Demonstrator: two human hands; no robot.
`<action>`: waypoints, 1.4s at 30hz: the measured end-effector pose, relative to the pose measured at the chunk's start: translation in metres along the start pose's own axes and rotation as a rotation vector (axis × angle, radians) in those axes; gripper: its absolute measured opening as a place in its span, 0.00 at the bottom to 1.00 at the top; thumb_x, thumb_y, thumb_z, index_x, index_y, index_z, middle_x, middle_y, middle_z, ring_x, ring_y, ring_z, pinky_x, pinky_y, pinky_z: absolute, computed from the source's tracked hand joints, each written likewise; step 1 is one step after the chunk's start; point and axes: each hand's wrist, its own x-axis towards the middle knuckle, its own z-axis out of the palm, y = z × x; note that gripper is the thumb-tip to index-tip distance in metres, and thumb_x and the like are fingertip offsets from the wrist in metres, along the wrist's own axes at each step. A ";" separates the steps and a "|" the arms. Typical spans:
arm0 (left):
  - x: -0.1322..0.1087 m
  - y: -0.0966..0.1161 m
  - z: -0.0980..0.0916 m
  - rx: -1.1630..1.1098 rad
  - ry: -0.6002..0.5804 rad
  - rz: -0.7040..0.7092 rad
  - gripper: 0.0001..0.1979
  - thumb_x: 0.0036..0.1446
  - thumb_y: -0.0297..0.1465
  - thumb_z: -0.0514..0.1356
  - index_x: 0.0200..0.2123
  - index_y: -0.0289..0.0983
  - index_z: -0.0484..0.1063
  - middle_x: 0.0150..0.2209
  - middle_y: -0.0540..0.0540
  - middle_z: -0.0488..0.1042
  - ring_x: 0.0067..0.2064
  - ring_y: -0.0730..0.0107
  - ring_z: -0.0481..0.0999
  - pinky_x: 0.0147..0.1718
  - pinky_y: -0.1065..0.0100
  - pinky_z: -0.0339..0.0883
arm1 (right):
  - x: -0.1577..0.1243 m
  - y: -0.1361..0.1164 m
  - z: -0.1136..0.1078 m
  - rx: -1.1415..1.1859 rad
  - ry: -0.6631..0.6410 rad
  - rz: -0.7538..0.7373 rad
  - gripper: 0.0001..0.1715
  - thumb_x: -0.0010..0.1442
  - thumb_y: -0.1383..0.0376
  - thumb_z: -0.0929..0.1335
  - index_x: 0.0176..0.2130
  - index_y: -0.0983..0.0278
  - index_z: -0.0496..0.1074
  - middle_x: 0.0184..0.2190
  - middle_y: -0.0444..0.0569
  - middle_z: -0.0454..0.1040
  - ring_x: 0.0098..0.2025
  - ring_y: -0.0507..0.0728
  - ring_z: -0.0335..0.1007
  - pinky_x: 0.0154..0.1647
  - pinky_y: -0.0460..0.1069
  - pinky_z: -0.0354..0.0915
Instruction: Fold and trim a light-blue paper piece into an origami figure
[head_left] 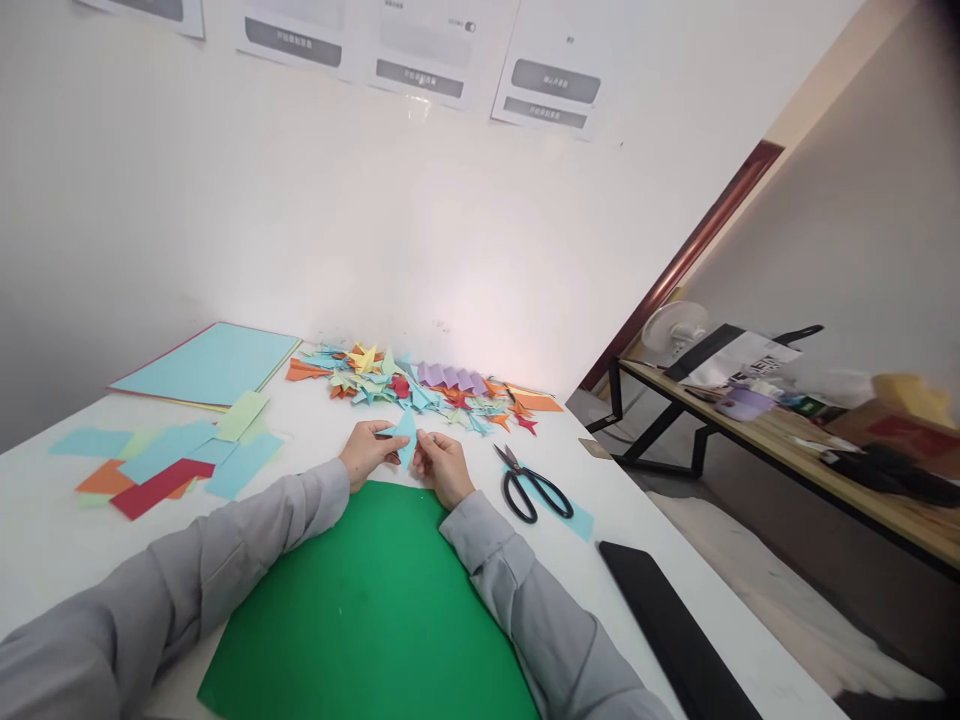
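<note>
My left hand [366,451] and my right hand [444,465] meet at the far edge of a green mat [375,610] on the white table [45,540]. Both pinch a small folded light-blue paper piece [406,434], held upright between the fingertips. Grey sleeves cover both forearms. A pile of folded coloured paper shapes [420,390] lies just beyond the hands.
Black-handled scissors [531,484] lie right of my right hand on a blue scrap. Cut paper strips [165,460] and a stack of coloured sheets [214,362] sit at the left. A black flat object [675,630] lies near the table's right edge. A cluttered wooden table [825,440] stands to the right.
</note>
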 end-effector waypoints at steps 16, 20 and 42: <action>-0.054 -0.008 -0.013 0.286 0.190 0.236 0.11 0.42 0.37 0.66 0.26 0.35 0.73 0.19 0.52 0.69 0.21 0.72 0.70 0.23 0.70 0.64 | -0.020 -0.015 0.007 -0.135 -0.171 0.060 0.27 0.47 0.45 0.68 0.19 0.66 0.72 0.12 0.43 0.68 0.14 0.48 0.58 0.17 0.45 0.54; -0.016 -0.020 0.001 0.443 0.135 0.464 0.08 0.48 0.35 0.62 0.27 0.37 0.74 0.28 0.48 0.72 0.23 0.74 0.69 0.23 0.71 0.63 | -0.024 -0.018 0.008 -0.198 0.156 -0.079 0.24 0.49 0.47 0.68 0.17 0.63 0.66 0.12 0.40 0.64 0.14 0.49 0.56 0.18 0.46 0.54; -0.006 -0.022 0.000 0.785 -0.055 0.478 0.06 0.48 0.23 0.58 0.22 0.37 0.72 0.26 0.45 0.71 0.32 0.65 0.69 0.41 0.63 0.63 | -0.128 -0.044 0.133 -1.234 -0.669 -0.894 0.43 0.53 0.41 0.63 0.57 0.66 0.62 0.54 0.55 0.69 0.54 0.68 0.61 0.57 0.65 0.53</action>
